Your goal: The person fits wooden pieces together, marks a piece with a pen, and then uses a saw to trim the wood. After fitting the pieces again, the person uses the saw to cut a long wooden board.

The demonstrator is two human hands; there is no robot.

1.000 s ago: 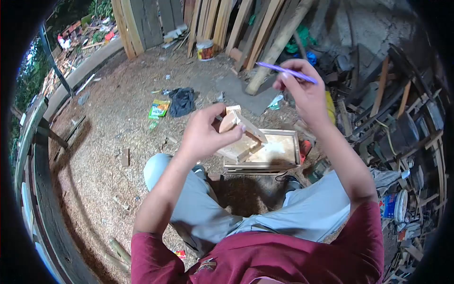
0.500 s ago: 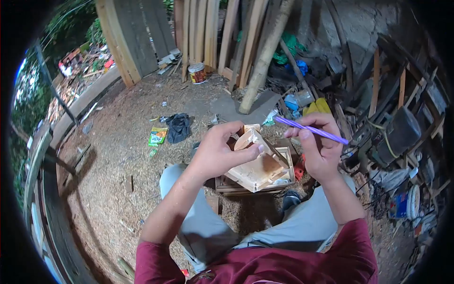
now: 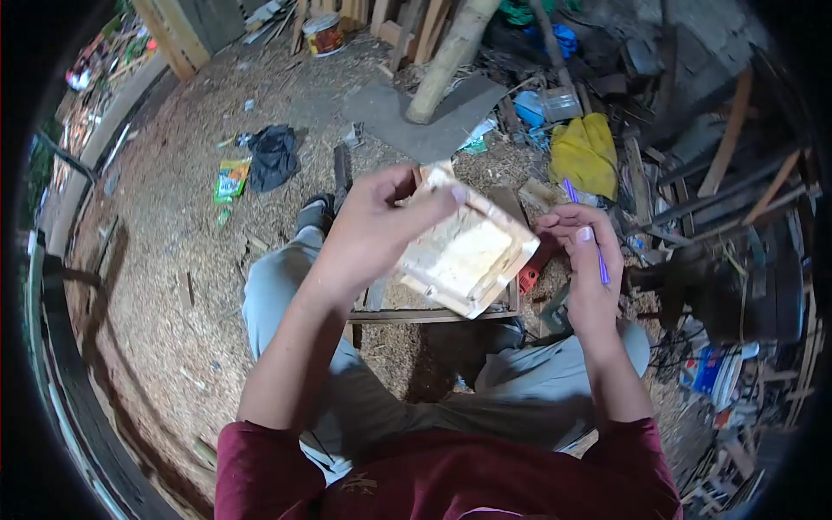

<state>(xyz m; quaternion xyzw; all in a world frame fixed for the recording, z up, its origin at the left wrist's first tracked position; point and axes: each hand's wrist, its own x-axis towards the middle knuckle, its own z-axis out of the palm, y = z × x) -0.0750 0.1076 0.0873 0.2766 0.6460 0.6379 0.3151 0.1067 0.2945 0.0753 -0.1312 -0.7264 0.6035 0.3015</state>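
Frame [image 3: 464, 251] — pale wood, shallow, tilted | left hand [image 3: 373, 230] clamped on it | right hand [image 3: 585, 251] pinching purple pen [image 3: 588, 232]

Box [image 3: 464, 256] above frame [image 3: 433, 315], pen [image 3: 599, 253] to its right (can [image 3: 325, 23] behind).

No legible text anywhere. Green snack packet [image 3: 230, 178] on the sawdust: printed front, lettering too small. Tin can [image 3: 327, 22] by the planks: red-and-yellow label, unreadable. Blue-and-white tub [image 3: 712, 371] at far right: possibly print, blurred. Wooden box [image 3: 459, 256] and purple pen [image 3: 601, 260]: no marks made out.
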